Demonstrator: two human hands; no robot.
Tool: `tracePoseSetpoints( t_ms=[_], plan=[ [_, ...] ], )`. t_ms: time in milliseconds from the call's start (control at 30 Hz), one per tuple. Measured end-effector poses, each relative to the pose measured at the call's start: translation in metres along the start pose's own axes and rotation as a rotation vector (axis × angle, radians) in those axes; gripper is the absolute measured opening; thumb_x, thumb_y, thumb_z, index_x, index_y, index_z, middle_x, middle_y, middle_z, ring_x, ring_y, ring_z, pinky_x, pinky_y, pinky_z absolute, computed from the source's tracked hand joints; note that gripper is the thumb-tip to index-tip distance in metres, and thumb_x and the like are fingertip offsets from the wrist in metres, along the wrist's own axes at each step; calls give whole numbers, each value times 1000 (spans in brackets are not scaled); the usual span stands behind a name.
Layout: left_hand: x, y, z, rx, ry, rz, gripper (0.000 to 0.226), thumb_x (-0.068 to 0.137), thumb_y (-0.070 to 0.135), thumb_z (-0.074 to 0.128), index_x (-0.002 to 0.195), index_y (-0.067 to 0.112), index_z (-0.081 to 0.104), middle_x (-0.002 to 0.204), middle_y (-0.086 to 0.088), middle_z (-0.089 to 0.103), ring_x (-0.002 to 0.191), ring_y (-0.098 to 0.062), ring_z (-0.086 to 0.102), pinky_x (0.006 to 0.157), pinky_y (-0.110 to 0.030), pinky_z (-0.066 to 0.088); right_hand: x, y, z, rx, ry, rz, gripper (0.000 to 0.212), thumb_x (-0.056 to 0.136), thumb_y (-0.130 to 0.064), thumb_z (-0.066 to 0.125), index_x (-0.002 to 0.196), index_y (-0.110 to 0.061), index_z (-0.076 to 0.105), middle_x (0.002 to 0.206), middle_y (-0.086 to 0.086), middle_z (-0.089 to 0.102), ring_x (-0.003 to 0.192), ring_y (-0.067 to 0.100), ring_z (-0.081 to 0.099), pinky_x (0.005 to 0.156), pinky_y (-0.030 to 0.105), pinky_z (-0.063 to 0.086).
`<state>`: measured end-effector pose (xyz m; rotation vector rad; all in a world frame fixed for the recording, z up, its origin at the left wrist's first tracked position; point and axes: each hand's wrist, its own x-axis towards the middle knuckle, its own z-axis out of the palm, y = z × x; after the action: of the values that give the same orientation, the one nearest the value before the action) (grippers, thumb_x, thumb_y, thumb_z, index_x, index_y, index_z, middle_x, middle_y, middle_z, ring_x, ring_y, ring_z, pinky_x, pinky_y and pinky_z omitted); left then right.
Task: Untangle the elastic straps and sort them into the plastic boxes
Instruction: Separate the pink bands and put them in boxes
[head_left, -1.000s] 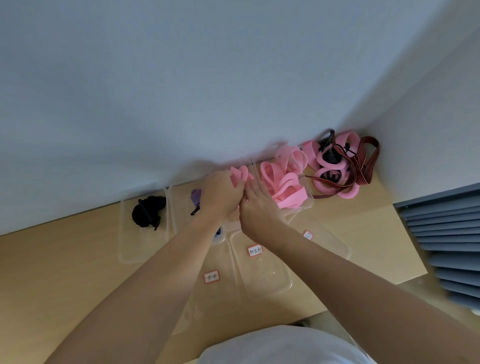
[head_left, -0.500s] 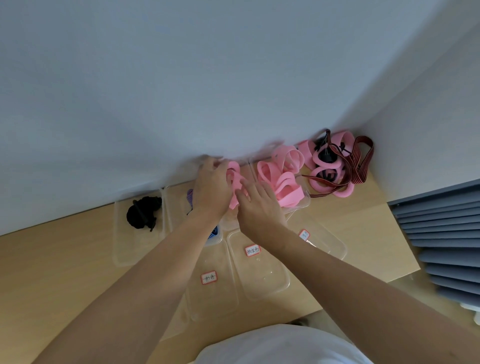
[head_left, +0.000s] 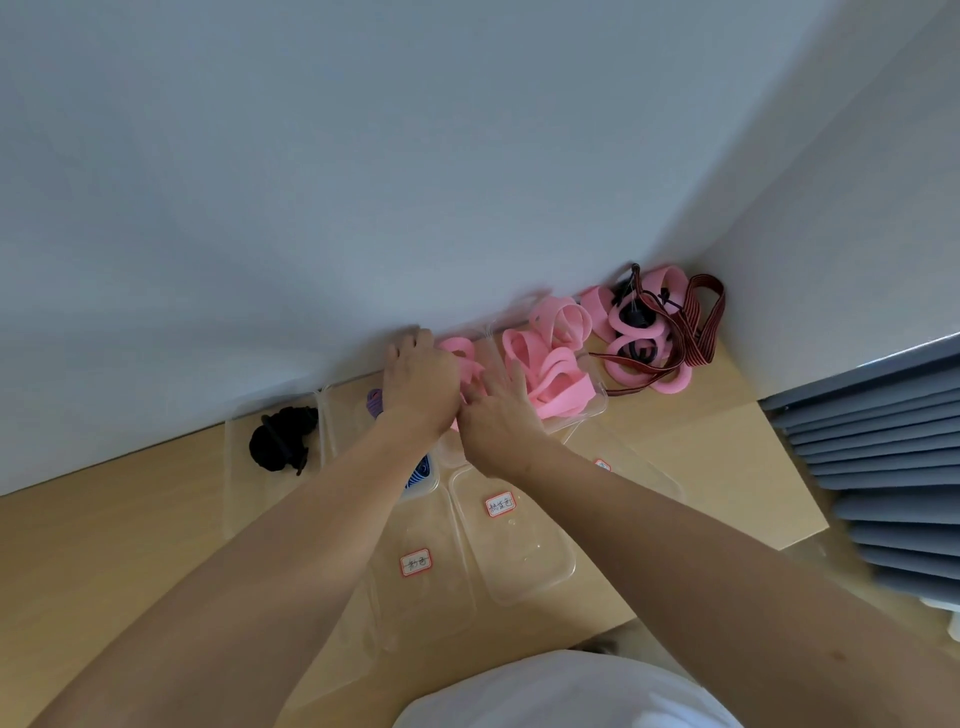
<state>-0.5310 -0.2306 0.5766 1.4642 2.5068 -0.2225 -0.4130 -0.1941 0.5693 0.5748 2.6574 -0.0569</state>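
Nearest, labelled plastic boxes (head_left: 524, 566) sat on the wooden table (head_left: 104, 545). Just beyond them, the left hand (head_left: 421, 387) curled its fingers round a pink strap (head_left: 460, 351), while the right hand (head_left: 498, 423) laid straight, blurred fingers against it. Just right, a pink-filled box (head_left: 597, 408) held looped pink straps (head_left: 550, 374). A black strap (head_left: 280, 439) lay in a box at the left. A tangle (head_left: 654, 332) of pink, black and striped straps filled the far right corner.

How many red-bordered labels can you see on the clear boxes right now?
3. Near label on the closest box; middle label on the second box, to its right; far label peeking out beside the right forearm. More may be hidden.
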Motion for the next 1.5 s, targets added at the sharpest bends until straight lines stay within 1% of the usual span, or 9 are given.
tracePoseSetpoints(
  t_ms=[167,267,400,500,667,800,1200,1400,1500],
  plan=[
    [-9,-4,-11,-64,129,6,30,99,31,47,115,21,70,122,-6,54,116,-27,49,93,-40,35,-19,24,-13,143,380,44,12,71,-9,70,82,-14,73,86,5,69,91,34,64,103,57,41],
    [-16,8,-21,-122,212,72,32,102,30,44,116,18,69,122,-2,61,118,-26,51,92,-40,37,-29,45,-14,208,491,136,26,86,-14,64,111,-9,69,110,12,70,111,37,63,107,54,38],
    [-25,33,-35,-256,240,224,25,101,24,46,107,12,66,114,-3,65,113,-28,57,91,-39,41,-45,86,-21,106,376,211,42,103,-29,44,138,-9,56,150,16,48,144,37,35,119,56,23],
    [-28,60,-44,-241,215,270,36,105,27,42,130,9,60,133,-5,62,136,-27,48,108,-40,37,-61,122,-23,38,291,228,51,106,-34,33,154,-14,35,161,14,32,151,37,22,121,56,19],
    [-32,114,-58,-222,182,268,49,107,30,41,152,10,42,160,-3,41,152,-26,29,121,-40,25,-100,184,-27,-27,215,239,66,98,-46,18,149,-10,40,157,17,36,149,39,21,117,56,22],
    [-36,163,-67,-195,142,189,39,105,31,40,136,10,51,147,-4,50,141,-29,41,112,-48,38,-127,238,-14,25,185,234,51,104,-39,36,146,-9,42,161,13,29,151,35,16,120,52,22],
    [-50,280,-61,-265,143,10,58,106,34,43,154,4,34,160,-14,37,150,-31,28,124,-42,20,-165,331,3,162,243,87,37,101,-32,40,128,-12,55,149,9,41,135,32,33,108,42,35],
    [-45,299,-58,-383,100,-66,57,105,32,42,156,8,33,161,-10,36,144,-31,38,116,-46,35,-169,334,2,307,276,74,21,98,-19,47,111,-12,61,115,5,59,102,27,57,84,38,53],
    [-38,304,-50,-415,130,-104,41,103,26,44,139,6,51,139,-13,56,116,-30,56,93,-41,47,-163,331,6,405,245,99,21,100,-20,45,113,-11,60,109,8,62,97,29,60,82,40,54]
  ],
)
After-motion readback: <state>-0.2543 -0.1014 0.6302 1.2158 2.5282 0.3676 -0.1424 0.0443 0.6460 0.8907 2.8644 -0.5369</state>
